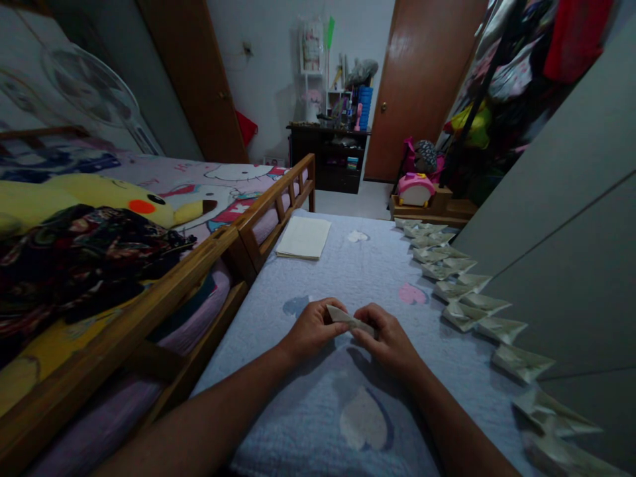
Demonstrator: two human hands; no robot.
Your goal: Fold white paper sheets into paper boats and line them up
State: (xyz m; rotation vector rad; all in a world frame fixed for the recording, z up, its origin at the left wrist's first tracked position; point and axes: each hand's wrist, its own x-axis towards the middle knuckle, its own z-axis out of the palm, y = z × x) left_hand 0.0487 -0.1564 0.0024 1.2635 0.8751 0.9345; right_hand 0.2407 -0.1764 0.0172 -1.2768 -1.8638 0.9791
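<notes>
The left hand (311,329) and right hand (390,341) are closed, pinching a folded paper strip (350,320) between fingers and thumbs over a pale blue quilt (348,391). Ahead of the strip, a stack of blank paper (304,237) lies on the quilt. To its right runs a long row of folded paper pieces (460,285), probably origami boats, though the room is dim. Left of the strip stands a wooden bed rail (278,205), with a Pikachu plush (99,205) beyond it. Far ahead of the strip are a dark wooden shelf (328,156) and a brown door (422,86).
</notes>
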